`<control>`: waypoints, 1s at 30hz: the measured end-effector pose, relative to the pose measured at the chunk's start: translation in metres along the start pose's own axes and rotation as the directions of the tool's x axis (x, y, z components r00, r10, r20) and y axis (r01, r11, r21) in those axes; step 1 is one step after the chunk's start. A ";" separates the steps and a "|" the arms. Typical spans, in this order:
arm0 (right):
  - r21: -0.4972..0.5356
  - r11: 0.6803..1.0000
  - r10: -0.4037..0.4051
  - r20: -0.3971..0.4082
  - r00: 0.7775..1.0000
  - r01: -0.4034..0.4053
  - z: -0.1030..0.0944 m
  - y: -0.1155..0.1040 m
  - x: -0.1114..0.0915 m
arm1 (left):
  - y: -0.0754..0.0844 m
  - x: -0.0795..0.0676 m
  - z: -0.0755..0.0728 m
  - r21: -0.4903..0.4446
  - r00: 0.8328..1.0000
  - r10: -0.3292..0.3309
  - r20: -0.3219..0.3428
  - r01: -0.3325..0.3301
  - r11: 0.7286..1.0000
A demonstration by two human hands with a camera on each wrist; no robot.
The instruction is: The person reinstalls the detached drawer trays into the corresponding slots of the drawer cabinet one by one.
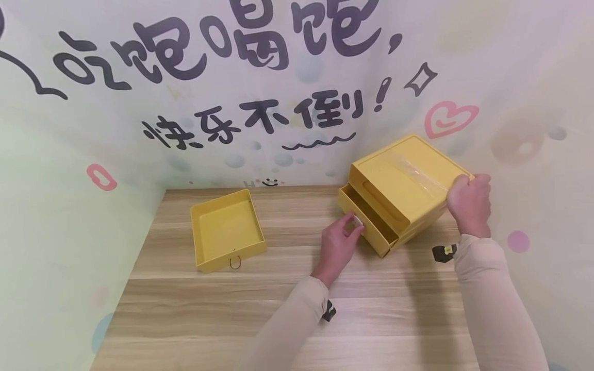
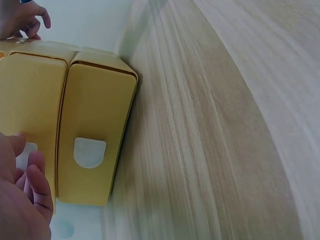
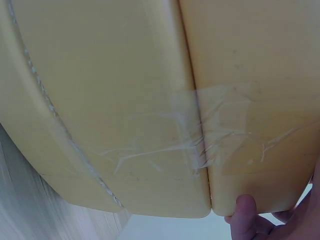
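A yellow drawer cabinet (image 1: 413,175) stands toward the right back of the table, turned at an angle. One drawer (image 1: 371,219) sticks partly out of its front, below an open slot. My left hand (image 1: 337,245) pinches the white pull tab (image 1: 357,221) on that drawer's front. In the left wrist view, another drawer front with its own white tab (image 2: 90,152) sits beside it. My right hand (image 1: 471,203) grips the cabinet's upper right rear corner. Its thumb shows on the yellow shell in the right wrist view, with the other fingers partly hidden.
A separate yellow drawer (image 1: 229,232) with a small loop on its front lies on the left of the wooden table (image 1: 209,319). Clear tape (image 3: 210,130) crosses the cabinet's seams. A printed wall backdrop (image 1: 260,165) rises right behind the table.
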State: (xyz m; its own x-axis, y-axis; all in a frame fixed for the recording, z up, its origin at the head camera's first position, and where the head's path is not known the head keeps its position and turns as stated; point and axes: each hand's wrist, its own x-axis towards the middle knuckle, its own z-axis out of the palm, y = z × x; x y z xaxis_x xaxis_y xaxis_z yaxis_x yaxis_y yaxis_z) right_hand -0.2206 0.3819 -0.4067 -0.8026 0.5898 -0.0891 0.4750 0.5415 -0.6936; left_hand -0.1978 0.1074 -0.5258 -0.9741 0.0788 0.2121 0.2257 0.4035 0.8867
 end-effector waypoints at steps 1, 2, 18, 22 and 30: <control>-0.002 1.000 0.000 0.002 1.000 0.000 0.000 0.000 0.000 | 0.001 0.000 0.000 0.007 1.000 0.001 -0.001 -0.001 1.000; -0.002 1.000 0.002 0.001 1.000 -0.002 0.000 0.000 0.000 | 0.002 0.001 0.001 0.012 1.000 0.001 0.000 -0.001 1.000; -0.001 1.000 0.013 0.020 1.000 -0.013 -0.001 0.001 0.002 | 0.004 0.007 0.012 0.035 0.999 0.039 -0.007 -0.038 0.999; 0.000 1.000 0.015 0.022 1.000 -0.015 -0.002 0.001 0.003 | 0.005 0.009 0.014 0.052 0.999 0.034 -0.014 -0.033 0.998; 0.008 1.000 0.018 0.017 1.000 -0.018 0.000 0.001 0.002 | 0.005 0.010 0.018 0.056 0.999 0.042 -0.010 -0.042 0.998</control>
State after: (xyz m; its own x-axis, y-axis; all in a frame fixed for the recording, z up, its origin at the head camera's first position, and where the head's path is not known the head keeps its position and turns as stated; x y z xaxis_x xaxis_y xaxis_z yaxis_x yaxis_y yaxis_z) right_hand -0.2219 0.3839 -0.4078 -0.7999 0.5893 -0.1139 0.4867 0.5259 -0.6975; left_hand -0.2073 0.1261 -0.5267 -0.9634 0.0869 0.2534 0.2649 0.4506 0.8525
